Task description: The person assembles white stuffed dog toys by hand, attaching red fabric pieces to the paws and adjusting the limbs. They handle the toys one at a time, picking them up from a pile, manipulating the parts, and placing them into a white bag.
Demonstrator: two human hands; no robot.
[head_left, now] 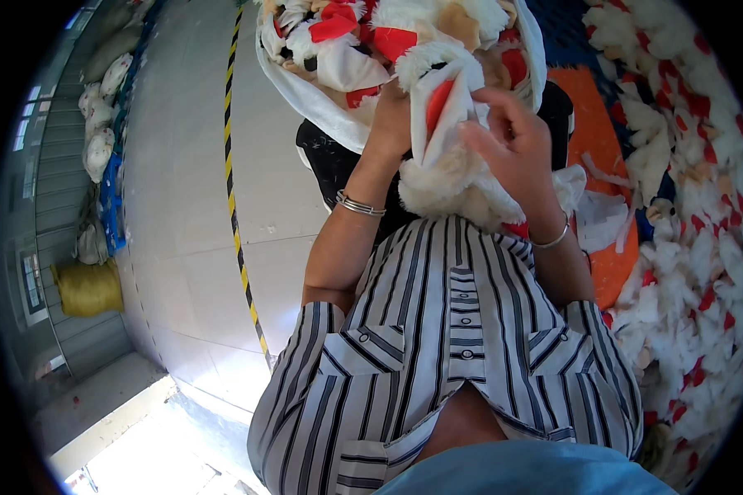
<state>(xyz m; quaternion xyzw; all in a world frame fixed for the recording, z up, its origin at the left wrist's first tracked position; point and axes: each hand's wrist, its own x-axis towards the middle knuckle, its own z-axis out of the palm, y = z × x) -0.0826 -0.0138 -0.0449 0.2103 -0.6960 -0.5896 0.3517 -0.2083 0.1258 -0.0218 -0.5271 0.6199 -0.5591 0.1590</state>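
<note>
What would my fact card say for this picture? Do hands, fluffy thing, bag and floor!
Left hand: gripping the fluffy piece's left side
Right hand: at its right side; exact grip unclear
Fluffy piece: white, with red showing in a long opening
White bag: beyond the hands, full of white, red and tan pieces
Floor: grey, with yellow-black striped tape on the left

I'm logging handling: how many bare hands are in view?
2: the left hand, gripping the left edge of the fluffy white-and-red plush piece, and the right hand, at its right edge.
</note>
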